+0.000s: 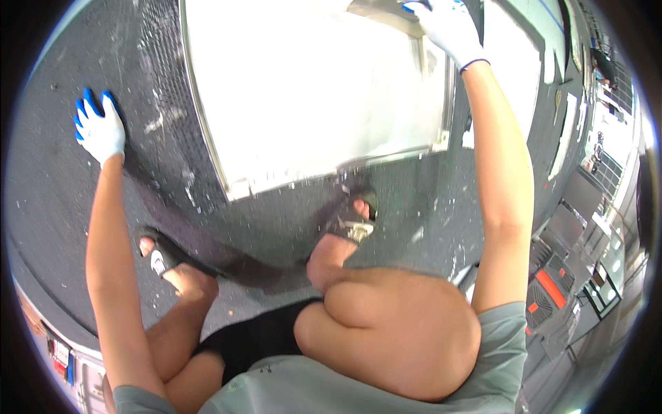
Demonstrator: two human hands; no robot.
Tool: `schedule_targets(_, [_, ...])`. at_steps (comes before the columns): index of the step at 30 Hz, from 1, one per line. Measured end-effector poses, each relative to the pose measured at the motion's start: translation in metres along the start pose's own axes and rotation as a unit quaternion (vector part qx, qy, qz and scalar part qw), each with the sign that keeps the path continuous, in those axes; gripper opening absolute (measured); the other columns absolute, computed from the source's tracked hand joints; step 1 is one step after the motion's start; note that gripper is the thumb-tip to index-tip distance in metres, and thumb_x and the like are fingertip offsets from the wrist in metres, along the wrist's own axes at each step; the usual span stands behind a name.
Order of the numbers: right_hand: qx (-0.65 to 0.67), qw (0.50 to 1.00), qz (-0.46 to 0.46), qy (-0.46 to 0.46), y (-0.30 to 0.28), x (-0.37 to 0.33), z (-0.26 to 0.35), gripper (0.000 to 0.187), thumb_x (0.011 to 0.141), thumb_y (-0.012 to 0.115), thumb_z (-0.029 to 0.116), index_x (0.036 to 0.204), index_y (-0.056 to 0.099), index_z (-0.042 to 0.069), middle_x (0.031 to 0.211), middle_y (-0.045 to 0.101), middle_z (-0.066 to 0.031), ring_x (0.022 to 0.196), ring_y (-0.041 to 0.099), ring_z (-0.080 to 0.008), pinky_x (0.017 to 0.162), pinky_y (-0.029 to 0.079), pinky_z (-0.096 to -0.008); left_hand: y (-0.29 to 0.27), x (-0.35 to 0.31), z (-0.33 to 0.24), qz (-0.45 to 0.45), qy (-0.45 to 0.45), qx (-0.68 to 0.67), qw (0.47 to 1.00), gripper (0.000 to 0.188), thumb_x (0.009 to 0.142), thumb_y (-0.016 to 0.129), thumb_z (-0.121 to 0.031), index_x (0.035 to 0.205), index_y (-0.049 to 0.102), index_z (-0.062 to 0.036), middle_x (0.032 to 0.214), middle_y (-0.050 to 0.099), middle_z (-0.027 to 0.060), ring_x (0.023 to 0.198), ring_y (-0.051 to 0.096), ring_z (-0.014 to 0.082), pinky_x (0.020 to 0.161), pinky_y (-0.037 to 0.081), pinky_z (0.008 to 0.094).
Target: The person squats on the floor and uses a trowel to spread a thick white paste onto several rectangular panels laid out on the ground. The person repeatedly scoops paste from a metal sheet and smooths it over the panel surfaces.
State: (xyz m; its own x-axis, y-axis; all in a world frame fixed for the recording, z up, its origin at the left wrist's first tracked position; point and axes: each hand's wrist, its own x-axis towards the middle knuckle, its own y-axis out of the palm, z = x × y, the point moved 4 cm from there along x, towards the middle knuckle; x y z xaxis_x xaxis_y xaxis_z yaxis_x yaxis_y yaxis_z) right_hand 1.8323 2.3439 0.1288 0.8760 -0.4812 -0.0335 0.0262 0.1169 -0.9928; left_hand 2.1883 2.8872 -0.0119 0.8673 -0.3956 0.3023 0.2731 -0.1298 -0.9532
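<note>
My left hand (101, 130), in a white glove with blue fingertips, rests on the dark floor (55, 186) with its fingers spread and nothing in them. Between my hands lies a large, very bright white rectangular panel (310, 90) with a thin metal frame. Over its far right part reaches my right hand (452, 31), gloved the same way. The top edge of the view cuts off most of its fingers, so whether it holds anything is hidden. A grey-brown patch shows beside its thumb, too blurred to name.
My sandaled feet, left (165, 255) and right (352, 221), stand just before the panel's near edge. White flecks dot the floor. At the right lie another white sheet (514, 69) and an orange-and-black item (549, 288), near wire racks (607, 176).
</note>
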Motion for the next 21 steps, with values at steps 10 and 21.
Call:
schedule_targets(10, [-0.039, 0.992, -0.093, -0.078, 0.001, 0.131, -0.008, 0.029, 0.103, 0.058, 0.027, 0.125, 0.069, 0.012, 0.123, 0.07, -0.0185, 0.119, 0.063, -0.0389, 0.106, 0.047, -0.0487, -0.02, -0.002, -0.017, 0.041, -0.041, 0.014, 0.998, 0.061, 0.108, 0.049, -0.049, 0.164, 0.042, -0.0236, 0.171, 0.038, 0.0118, 0.157, 0.033, 0.0366, 0.129, 0.021, 0.0559])
schedule_targets(21, [-0.044, 0.981, -0.145, -0.122, 0.045, 0.055, 0.025, 0.035, 0.091, 0.062, 0.013, 0.124, 0.074, 0.016, 0.122, 0.072, -0.0112, 0.115, 0.066, -0.0325, 0.096, 0.051, -0.0443, -0.022, -0.003, -0.015, 0.046, -0.04, 0.011, 0.998, 0.061, 0.107, 0.052, -0.045, 0.163, 0.043, -0.024, 0.171, 0.037, 0.0094, 0.156, 0.034, 0.0365, 0.129, 0.021, 0.0557])
